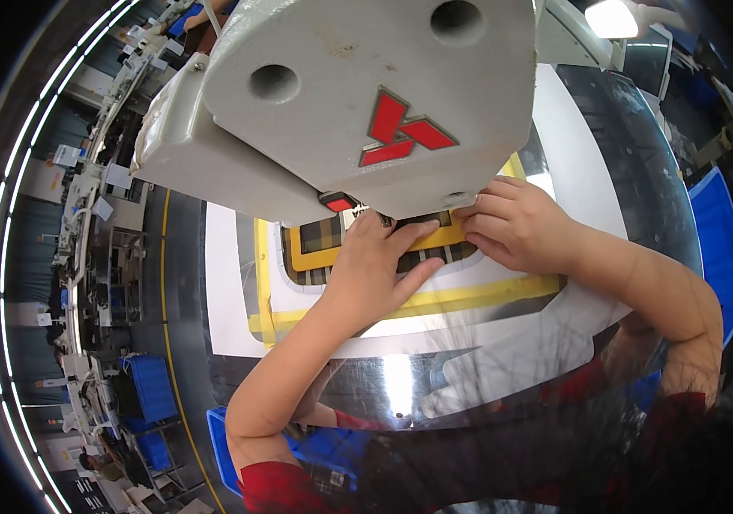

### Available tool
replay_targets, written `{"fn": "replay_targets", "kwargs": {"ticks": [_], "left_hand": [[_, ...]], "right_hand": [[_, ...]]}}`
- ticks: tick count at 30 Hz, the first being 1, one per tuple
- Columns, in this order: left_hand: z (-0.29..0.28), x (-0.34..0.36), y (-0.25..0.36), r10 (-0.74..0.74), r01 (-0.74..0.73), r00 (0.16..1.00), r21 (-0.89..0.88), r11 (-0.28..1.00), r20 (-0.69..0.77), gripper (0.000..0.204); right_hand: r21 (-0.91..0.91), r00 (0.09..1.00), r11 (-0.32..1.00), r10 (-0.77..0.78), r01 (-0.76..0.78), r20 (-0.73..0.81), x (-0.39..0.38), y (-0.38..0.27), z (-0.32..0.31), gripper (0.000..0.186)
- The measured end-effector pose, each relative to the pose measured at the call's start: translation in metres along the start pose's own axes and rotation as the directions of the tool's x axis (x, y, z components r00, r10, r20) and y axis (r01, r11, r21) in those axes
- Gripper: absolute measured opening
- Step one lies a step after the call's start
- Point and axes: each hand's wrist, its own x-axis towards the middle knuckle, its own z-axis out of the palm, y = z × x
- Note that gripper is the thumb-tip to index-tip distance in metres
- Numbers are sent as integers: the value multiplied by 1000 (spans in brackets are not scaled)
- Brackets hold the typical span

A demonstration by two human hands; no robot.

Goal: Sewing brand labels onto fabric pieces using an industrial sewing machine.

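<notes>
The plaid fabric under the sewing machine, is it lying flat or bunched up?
Flat: the plaid fabric lies smooth in the yellow frame, pressed by the left hand and right hand.

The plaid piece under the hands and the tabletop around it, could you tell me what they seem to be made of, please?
The plaid piece looks like woven fabric: matte, with a checked pattern. The tabletop looks like polished metal or another glossy sheet: it mirrors lights and the sleeves.

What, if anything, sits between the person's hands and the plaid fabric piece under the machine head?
Nothing visible. The left hand lies flat on the plaid fabric piece and its yellow frame. The right hand presses the frame's right end. The grey machine head overhangs the fabric's far edge and hides it.
</notes>
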Motion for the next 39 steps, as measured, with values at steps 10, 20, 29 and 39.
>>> {"fn": "replay_targets", "kwargs": {"ticks": [10,20,29,39], "left_hand": [[1,-13,4,-47,47,996,-12,999,-74,42],[7,-18,15,95,-91,993,56,994,-77,48],[25,-67,85,385,-381,892,-64,922,235,56],[9,-78,77,279,-277,954,-32,960,111,43]], "right_hand": [[-5,997,997,78,-78,-19,-3,-5,-3,12],[9,990,992,127,-126,-62,-3,2,1,13],[68,942,939,335,-337,38,1,2,-11,17],[-437,734,869,451,-232,507,40,-26,-28,20]]}}
